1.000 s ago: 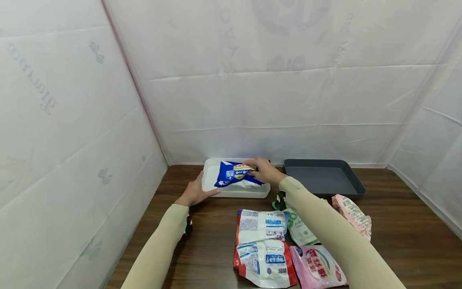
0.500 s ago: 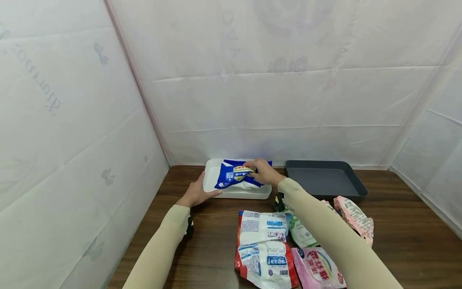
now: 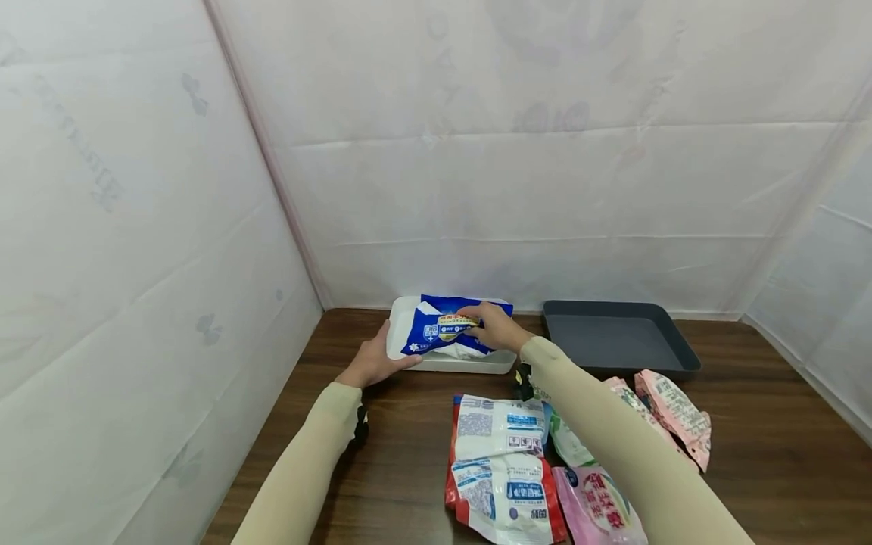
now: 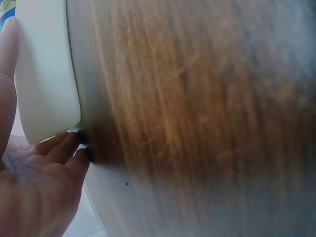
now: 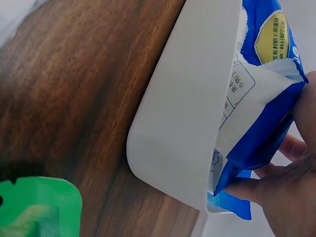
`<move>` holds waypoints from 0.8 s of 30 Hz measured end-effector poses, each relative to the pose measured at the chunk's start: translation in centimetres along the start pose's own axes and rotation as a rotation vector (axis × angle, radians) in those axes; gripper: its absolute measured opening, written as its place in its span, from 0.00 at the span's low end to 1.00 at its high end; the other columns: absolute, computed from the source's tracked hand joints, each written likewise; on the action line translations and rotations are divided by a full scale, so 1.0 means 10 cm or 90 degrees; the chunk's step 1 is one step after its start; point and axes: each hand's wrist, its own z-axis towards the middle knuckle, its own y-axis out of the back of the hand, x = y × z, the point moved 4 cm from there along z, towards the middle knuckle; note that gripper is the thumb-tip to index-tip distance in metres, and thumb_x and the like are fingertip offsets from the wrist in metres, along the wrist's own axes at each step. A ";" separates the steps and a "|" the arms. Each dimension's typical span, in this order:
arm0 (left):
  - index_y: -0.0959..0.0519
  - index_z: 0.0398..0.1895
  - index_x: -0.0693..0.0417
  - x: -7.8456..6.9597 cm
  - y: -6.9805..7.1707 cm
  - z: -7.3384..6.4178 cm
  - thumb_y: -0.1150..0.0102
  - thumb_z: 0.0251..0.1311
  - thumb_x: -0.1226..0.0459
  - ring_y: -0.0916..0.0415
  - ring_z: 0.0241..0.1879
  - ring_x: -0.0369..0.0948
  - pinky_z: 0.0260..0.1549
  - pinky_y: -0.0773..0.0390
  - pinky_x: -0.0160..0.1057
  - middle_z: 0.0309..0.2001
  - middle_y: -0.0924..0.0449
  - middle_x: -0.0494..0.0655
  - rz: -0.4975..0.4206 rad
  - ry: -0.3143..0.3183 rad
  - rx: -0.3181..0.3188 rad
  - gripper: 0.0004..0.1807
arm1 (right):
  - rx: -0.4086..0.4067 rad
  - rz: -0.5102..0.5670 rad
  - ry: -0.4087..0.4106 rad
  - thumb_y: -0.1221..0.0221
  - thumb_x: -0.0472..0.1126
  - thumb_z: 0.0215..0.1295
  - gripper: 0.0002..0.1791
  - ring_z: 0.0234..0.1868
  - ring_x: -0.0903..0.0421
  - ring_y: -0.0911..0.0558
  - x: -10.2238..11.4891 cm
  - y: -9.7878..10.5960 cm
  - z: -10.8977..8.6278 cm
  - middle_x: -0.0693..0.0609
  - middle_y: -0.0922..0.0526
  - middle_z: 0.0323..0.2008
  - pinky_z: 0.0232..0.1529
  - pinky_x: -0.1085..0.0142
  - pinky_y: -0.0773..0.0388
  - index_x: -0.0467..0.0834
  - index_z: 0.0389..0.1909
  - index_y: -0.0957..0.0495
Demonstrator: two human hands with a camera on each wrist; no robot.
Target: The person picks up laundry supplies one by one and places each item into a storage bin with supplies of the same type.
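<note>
Right hand (image 3: 500,328) pinches blue packet (image 3: 431,333) within white tray (image 3: 466,365); left hand (image 3: 371,363), spread, braces tray's end — best lay packet flat!

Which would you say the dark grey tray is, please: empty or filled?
Empty: in the head view, the dark grey tray shows its bare floor, with nothing lying on it.

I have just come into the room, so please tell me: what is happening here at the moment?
The person's right hand grips a blue-and-white packet at the white tray; whether it rests on the bottom is hard to tell. The left hand is at the tray's left end. A dark grey tray stands to the right, and other packets lie on the wooden table nearer the person.
</note>
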 end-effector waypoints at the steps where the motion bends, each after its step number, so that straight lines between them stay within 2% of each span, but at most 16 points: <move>1: 0.59 0.84 0.53 0.00 0.01 0.00 0.30 0.53 0.35 0.34 0.68 0.62 0.68 0.36 0.67 0.76 0.39 0.64 0.000 0.000 -0.002 0.67 | -0.001 -0.003 0.000 0.37 0.35 0.73 0.23 0.59 0.49 0.19 0.01 0.00 0.00 0.46 0.17 0.59 0.63 0.51 0.23 0.45 0.67 0.22; 5: 0.59 0.84 0.52 0.00 0.02 0.00 0.29 0.53 0.35 0.33 0.68 0.61 0.68 0.36 0.66 0.75 0.38 0.64 -0.001 -0.002 -0.005 0.67 | 0.009 -0.021 -0.004 0.38 0.36 0.73 0.24 0.56 0.49 0.19 0.04 0.01 0.00 0.45 0.17 0.59 0.61 0.51 0.21 0.46 0.68 0.23; 11: 0.58 0.84 0.51 -0.02 0.02 -0.03 0.28 0.54 0.37 0.29 0.65 0.59 0.67 0.34 0.65 0.73 0.34 0.63 -0.014 -0.006 -0.005 0.66 | 0.029 -0.025 -0.023 0.36 0.38 0.72 0.24 0.61 0.46 0.21 0.08 0.01 -0.03 0.45 0.19 0.62 0.66 0.49 0.25 0.47 0.68 0.23; 24: 0.56 0.84 0.49 -0.08 0.02 -0.08 0.28 0.56 0.39 0.27 0.62 0.58 0.66 0.32 0.65 0.71 0.31 0.61 -0.023 -0.011 -0.001 0.63 | 0.038 -0.016 -0.025 0.35 0.39 0.71 0.24 0.60 0.47 0.22 0.00 0.01 -0.07 0.45 0.18 0.61 0.65 0.48 0.25 0.47 0.67 0.22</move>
